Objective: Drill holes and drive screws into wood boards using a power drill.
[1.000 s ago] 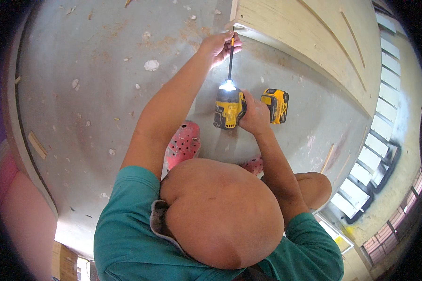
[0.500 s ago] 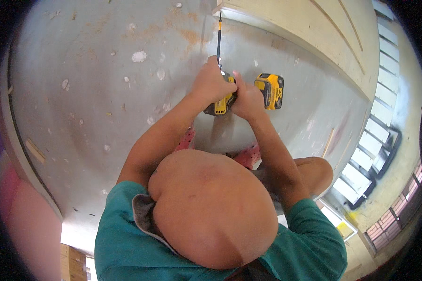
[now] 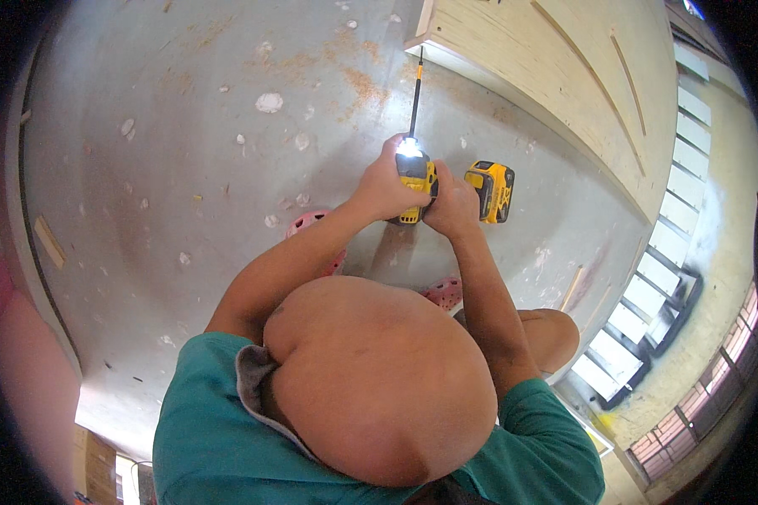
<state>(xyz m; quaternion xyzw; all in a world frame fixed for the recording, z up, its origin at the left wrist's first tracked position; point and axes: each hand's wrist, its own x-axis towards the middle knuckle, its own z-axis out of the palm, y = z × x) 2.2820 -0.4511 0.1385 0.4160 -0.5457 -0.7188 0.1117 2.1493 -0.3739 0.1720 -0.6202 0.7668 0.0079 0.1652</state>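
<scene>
A yellow and black cordless drill driver [image 3: 413, 181] lies sideways in both my hands, its work light glowing white at the nose. My left hand [image 3: 384, 187] is wrapped over its body from the left. On the right, my right hand [image 3: 453, 204] grips the handle, and the battery pack [image 3: 491, 192] sticks out beyond it. A long dark bit [image 3: 416, 103] with an orange band runs away from the nose. Its tip meets the edge of a pale wooden panel [image 3: 531, 76] near the corner; how deep it sits I cannot tell.
White patches and sawdust [image 3: 364, 84] mark the grey floor. Pink clogs [image 3: 443, 293] show past my bent knee [image 3: 379, 379]. At the right, several white strips [image 3: 648, 295] line up beside a wall with a barred window. A wood offcut [image 3: 49, 241] lies at the left.
The driver's work light has come on. The whole scene has shifted slightly in view; both hands keep their hold, and the bit tip stays at the panel's edge.
</scene>
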